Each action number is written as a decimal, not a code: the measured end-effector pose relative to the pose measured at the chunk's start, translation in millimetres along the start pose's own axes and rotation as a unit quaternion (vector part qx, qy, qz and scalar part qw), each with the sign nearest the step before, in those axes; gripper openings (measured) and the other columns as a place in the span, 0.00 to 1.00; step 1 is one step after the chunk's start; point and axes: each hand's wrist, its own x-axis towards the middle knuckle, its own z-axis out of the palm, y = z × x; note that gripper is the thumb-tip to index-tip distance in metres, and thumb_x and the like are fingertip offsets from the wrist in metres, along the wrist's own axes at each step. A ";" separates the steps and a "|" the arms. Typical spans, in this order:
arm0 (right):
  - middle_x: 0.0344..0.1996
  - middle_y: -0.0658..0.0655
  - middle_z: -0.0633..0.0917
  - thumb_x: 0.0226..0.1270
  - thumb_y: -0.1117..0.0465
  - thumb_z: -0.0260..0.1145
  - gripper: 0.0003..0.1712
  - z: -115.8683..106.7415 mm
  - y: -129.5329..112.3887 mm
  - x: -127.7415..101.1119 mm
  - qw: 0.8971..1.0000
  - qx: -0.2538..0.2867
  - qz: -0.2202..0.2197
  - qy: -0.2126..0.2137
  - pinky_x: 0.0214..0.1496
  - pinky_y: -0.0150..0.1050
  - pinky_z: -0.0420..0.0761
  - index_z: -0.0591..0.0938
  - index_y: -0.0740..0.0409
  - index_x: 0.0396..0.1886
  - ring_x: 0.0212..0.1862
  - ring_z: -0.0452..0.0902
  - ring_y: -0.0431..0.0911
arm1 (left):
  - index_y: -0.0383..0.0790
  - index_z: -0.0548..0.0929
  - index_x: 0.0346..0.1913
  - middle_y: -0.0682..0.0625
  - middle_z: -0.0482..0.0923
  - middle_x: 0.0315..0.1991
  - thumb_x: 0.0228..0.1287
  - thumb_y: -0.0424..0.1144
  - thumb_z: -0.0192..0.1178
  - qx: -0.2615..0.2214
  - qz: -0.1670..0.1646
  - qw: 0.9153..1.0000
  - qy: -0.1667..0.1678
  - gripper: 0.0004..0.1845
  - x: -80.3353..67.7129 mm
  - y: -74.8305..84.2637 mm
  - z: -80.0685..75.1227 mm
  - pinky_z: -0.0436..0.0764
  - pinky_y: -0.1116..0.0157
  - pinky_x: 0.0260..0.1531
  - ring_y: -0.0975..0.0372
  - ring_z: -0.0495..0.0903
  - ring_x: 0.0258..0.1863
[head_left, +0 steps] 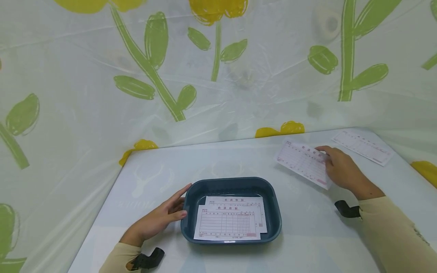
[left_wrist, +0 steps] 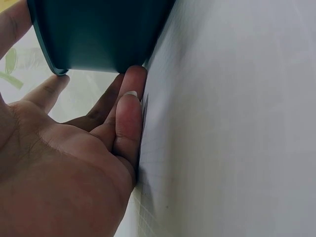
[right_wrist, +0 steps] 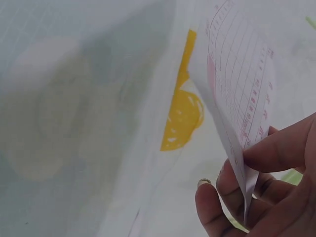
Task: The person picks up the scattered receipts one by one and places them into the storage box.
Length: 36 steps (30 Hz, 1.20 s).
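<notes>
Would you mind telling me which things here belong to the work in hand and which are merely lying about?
In the work:
- left hand, resting against the tray's side
- dark blue tray, holding two printed forms
- right hand, pinching a printed form

Lying about:
- another form at the table's far right corner
- flowered plastic sheet behind

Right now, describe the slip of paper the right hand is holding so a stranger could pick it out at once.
Start at the dark blue tray in the middle of the white table, then look to its far right. There the right hand pinches a white slip with red print by its edge. Unlike the slip lying flat farther back, and the two in the tray, it is lifted.
</notes>
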 end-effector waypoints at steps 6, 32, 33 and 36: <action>0.72 0.77 0.61 0.76 0.70 0.43 0.30 -2.0 -10.5 -4.2 1.000 0.005 -0.007 0.006 0.67 0.73 0.59 0.59 0.65 0.76 0.71 0.54 0.74 | 0.83 0.53 0.73 0.44 0.57 0.78 0.70 0.50 0.61 -0.001 -0.002 1.000 0.001 0.38 -0.5 1.2 0.3 0.52 0.27 0.66 0.43 0.56 0.77; 0.52 0.70 0.77 0.75 0.70 0.49 0.27 2.2 -47.2 -24.8 0.994 -0.009 -0.086 0.067 0.52 0.56 0.77 0.67 0.63 0.72 0.48 0.72 0.58 | 0.83 0.53 0.73 0.44 0.56 0.78 0.70 0.50 0.61 0.000 -0.003 1.000 0.002 0.38 -0.8 0.8 0.6 0.53 0.26 0.66 0.42 0.55 0.77; 0.51 0.69 0.77 0.75 0.70 0.49 0.27 2.3 -47.8 -25.3 0.994 -0.011 -0.088 0.069 0.50 0.54 0.76 0.67 0.63 0.72 0.47 0.71 0.57 | 0.83 0.53 0.73 0.44 0.56 0.78 0.70 0.50 0.60 0.000 -0.002 1.000 0.001 0.38 -0.6 0.7 0.5 0.53 0.26 0.66 0.43 0.55 0.77; 0.50 0.68 0.77 0.75 0.70 0.49 0.27 3.1 -50.6 -27.4 0.993 -0.011 -0.092 0.074 0.49 0.51 0.76 0.67 0.62 0.72 0.46 0.71 0.55 | 0.83 0.53 0.73 0.44 0.57 0.78 0.70 0.50 0.60 0.001 0.001 1.000 0.001 0.38 -0.3 0.4 0.5 0.53 0.27 0.66 0.43 0.56 0.77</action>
